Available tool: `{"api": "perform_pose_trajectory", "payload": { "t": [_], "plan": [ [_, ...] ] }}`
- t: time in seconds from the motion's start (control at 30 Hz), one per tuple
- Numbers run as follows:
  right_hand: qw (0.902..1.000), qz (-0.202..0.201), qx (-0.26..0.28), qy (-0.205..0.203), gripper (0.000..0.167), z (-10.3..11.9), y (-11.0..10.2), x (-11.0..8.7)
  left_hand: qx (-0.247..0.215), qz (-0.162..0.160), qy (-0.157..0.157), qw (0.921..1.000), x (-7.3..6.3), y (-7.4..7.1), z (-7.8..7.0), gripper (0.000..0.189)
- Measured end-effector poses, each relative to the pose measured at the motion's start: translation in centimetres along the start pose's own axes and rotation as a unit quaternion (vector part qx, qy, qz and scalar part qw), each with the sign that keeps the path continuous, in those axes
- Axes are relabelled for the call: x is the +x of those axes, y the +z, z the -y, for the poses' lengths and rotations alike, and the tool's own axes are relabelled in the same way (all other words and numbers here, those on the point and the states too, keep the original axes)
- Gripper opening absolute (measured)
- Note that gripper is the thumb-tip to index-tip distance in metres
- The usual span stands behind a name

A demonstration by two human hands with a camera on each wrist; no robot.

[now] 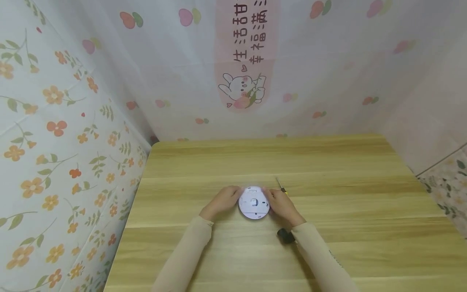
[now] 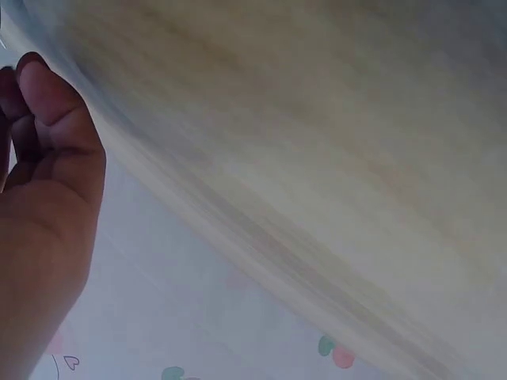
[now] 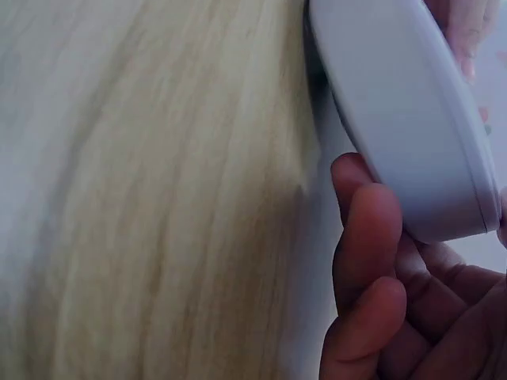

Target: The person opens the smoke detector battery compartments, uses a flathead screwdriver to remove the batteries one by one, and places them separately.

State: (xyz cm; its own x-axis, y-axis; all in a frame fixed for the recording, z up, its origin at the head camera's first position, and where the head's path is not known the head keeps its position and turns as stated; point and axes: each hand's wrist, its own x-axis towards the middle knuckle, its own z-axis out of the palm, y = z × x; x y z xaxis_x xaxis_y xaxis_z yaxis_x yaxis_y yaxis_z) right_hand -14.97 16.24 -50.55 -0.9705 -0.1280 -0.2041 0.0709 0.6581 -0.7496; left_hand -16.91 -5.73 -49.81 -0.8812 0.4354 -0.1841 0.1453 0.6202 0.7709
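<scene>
Wooden surface (image 1: 182, 170) below, left fingers (image 1: 235, 191) and right fingers (image 1: 269, 194) grip the white disc (image 1: 248, 211), work seemingly unfinished, screwdriver (image 1: 282, 188) unheld beside the right.

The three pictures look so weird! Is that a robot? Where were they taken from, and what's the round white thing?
No robot here, just a person's two bare hands. The wide picture comes from a camera on the person's head, looking forward and down. The other two come from cameras worn on the wrists, so things look close and tipped over.

The left hand and right hand hold the round white thing by its edges. It has a hole in the middle, but I can't tell what it is.

On the wooden table, what looks like a screwdriver lies beyond the right hand. A black object sits by the right sleeve, which partly hides it.
</scene>
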Motion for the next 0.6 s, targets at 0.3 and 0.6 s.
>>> {"api": "perform_pose_trajectory", "payload": {
  "t": [0.3,0.6],
  "plan": [
    [0.9996,-0.020,-0.014,-0.013,0.049,-0.2,0.2,0.1,-0.016,0.012,0.008,0.9998,-0.4,-0.2,0.0,0.045],
    [0.9995,-0.026,0.010,0.011,0.047,-0.3,0.3,0.0,-0.094,0.082,0.050,0.9910,-1.4,-0.3,-0.4,0.074]
  ]
}}
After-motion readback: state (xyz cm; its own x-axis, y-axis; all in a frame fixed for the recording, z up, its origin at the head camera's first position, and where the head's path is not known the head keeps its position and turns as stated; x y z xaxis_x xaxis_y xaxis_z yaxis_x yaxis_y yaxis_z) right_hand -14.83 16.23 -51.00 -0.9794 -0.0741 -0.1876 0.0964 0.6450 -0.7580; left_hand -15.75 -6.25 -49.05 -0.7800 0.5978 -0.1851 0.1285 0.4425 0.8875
